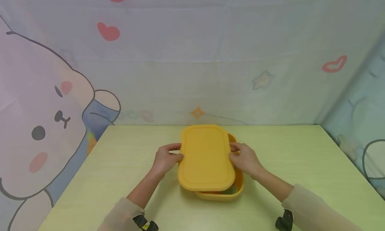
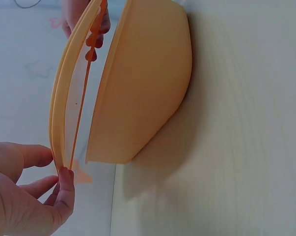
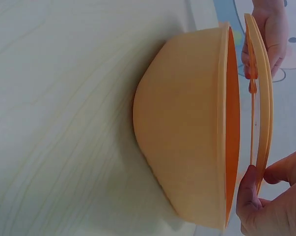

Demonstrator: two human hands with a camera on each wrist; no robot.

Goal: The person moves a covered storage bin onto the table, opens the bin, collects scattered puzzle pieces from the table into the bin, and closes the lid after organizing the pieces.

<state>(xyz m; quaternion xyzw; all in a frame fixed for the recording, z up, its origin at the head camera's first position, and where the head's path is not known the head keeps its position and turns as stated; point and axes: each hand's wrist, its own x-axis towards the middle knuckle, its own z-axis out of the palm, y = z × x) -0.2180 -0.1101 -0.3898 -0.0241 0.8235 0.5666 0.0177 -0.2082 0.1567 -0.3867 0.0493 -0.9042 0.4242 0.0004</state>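
Note:
A yellow rectangular lid [image 1: 206, 157] with rounded corners is held above a deep yellow container [image 1: 221, 196]. My left hand [image 1: 167, 158] pinches the lid's left edge between thumb and fingers, and my right hand [image 1: 245, 159] pinches the right edge. Both wrist views show a gap between the lid [image 2: 64, 93] and the rim of the container [image 3: 187, 118], which stands on the table. Seen from the head, the lid sits left of the container's outline, so a strip of the inside shows along the right and front. Something greenish [image 1: 230, 191] lies inside, mostly hidden.
The pale yellow-green table [image 1: 300, 164] stretches to both sides of the container. Behind it hangs a printed cloth [image 1: 186, 57] with hearts and a cartoon bear, and more cloth hangs at the right. Dark wrist devices [image 1: 284, 220] sit at the sleeves.

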